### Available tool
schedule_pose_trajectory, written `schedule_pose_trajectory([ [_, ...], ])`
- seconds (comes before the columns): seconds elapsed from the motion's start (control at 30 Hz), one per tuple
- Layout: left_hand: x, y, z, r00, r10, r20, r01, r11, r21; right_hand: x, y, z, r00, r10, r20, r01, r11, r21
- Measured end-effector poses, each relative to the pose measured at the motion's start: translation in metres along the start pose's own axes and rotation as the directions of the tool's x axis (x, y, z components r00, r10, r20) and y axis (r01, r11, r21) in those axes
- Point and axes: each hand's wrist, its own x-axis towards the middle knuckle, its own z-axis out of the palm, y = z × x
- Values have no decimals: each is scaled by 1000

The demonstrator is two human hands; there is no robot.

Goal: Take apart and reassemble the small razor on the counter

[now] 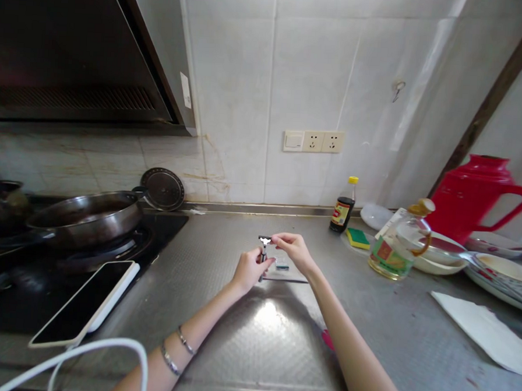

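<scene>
Over the middle of the steel counter, my left hand (249, 269) is closed around the handle of a razor (265, 241), which stands upright with its head at the top. From the right, the fingertips of my right hand (297, 253) pinch the end of the razor's head. Behind and below the hands lies a small clear plastic pack (282, 267) with a dark green strip in it, partly hidden by my right hand. A pink object (328, 339) shows beside my right forearm, mostly covered.
Left, a phone (84, 303) with a white cable lies by the stove, where a pan (87, 218) sits. At right are a soy sauce bottle (342, 208), a sponge (358, 238), an oil jug (393, 252), bowls, a red thermos (471, 198) and white paper (481, 329).
</scene>
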Motion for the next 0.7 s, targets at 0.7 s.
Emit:
schedule_pose_trajectory([
  [0.7, 0, 5, 6, 997, -72, 9, 73, 996, -45, 3, 5, 1, 998, -33, 49, 32, 999, 16],
])
